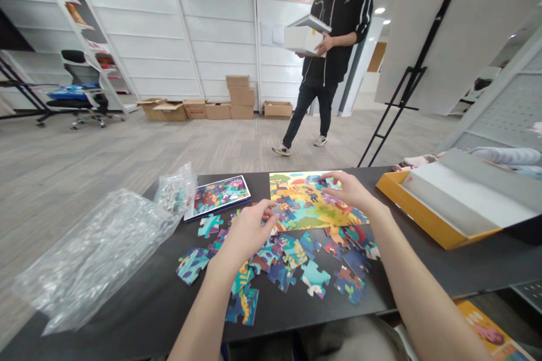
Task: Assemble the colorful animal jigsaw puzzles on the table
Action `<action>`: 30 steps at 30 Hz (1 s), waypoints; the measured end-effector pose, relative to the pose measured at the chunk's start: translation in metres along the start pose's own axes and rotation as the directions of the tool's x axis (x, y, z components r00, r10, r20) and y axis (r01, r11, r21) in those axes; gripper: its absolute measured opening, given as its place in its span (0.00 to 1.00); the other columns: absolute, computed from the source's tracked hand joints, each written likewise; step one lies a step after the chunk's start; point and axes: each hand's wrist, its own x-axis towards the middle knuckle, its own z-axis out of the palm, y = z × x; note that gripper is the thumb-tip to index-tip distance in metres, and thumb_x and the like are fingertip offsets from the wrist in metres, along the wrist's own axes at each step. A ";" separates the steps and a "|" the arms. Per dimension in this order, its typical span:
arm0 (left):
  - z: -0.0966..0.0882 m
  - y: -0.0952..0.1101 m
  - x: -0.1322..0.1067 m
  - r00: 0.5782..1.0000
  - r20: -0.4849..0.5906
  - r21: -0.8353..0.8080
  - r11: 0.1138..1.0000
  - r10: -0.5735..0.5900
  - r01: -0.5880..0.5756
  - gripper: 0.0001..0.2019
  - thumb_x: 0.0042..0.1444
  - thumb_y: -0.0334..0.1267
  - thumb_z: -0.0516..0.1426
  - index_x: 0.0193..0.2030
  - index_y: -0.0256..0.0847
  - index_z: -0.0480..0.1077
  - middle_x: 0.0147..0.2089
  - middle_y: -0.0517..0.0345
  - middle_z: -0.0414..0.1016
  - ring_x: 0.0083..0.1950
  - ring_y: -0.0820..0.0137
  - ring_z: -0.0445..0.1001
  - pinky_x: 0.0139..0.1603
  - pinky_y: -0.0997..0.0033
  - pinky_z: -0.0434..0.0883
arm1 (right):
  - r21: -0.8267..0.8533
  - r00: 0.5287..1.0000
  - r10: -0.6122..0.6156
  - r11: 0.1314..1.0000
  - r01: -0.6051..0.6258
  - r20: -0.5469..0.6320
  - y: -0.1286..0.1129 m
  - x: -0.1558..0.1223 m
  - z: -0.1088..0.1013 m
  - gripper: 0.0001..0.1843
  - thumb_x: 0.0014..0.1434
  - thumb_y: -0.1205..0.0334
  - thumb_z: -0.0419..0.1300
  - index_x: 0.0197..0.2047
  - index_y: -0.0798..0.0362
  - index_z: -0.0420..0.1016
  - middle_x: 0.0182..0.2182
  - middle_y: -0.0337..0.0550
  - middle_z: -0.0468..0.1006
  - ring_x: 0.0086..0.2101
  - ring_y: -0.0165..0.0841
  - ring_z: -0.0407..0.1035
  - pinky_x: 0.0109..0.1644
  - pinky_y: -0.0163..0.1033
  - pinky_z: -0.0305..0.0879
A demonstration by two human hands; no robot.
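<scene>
A crumpled clear bag (105,248) overlaps the left edge of the table (156,304); its contents are too unclear to tell. Next, a picture card (222,194) lies near the far edge, then puzzle pieces (315,277) spread below a yellow picture board (313,208). The left hand (252,223) curls narrowly at the board's left side; the right hand (353,189) arches over its right, fingertips slightly parted. I cannot tell whether either grips a piece. Bare tabletop separates the pieces from an open orange box (409,201), white inside.
</scene>
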 end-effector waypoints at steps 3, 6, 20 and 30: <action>0.000 0.000 0.000 1.000 0.001 0.003 1.000 0.000 0.000 0.11 0.62 0.40 0.55 0.49 0.45 0.74 0.41 0.55 0.83 0.43 0.63 0.82 0.41 0.69 0.76 | -0.023 0.992 0.024 1.000 -0.021 0.125 0.009 -0.004 0.001 0.15 0.54 0.57 0.67 0.46 0.49 0.82 0.39 0.43 0.83 0.38 0.39 0.74 0.44 0.42 0.68; 0.000 0.001 0.001 1.000 -0.002 0.003 1.000 0.002 -0.002 0.12 0.62 0.40 0.55 0.49 0.45 0.74 0.41 0.55 0.83 0.43 0.63 0.82 0.41 0.68 0.76 | -0.016 0.975 0.010 1.000 -0.006 0.223 0.007 -0.006 0.011 0.15 0.54 0.57 0.68 0.46 0.48 0.82 0.37 0.42 0.83 0.37 0.39 0.75 0.44 0.41 0.68; -0.005 0.005 -0.001 1.000 0.006 0.040 0.999 -0.021 0.021 0.12 0.61 0.38 0.55 0.50 0.45 0.74 0.42 0.55 0.83 0.44 0.62 0.82 0.44 0.67 0.76 | 0.048 0.990 0.038 0.998 -0.045 0.135 0.021 -0.009 0.004 0.14 0.59 0.56 0.62 0.47 0.50 0.83 0.38 0.44 0.84 0.36 0.38 0.76 0.45 0.42 0.71; -0.004 0.006 -0.001 1.000 0.018 0.030 0.999 -0.021 0.020 0.11 0.61 0.38 0.56 0.48 0.46 0.75 0.41 0.55 0.83 0.43 0.62 0.82 0.44 0.66 0.76 | 0.037 0.981 0.038 0.998 -0.046 0.192 0.025 -0.011 0.010 0.12 0.60 0.54 0.62 0.37 0.51 0.84 0.31 0.43 0.83 0.30 0.35 0.74 0.36 0.38 0.68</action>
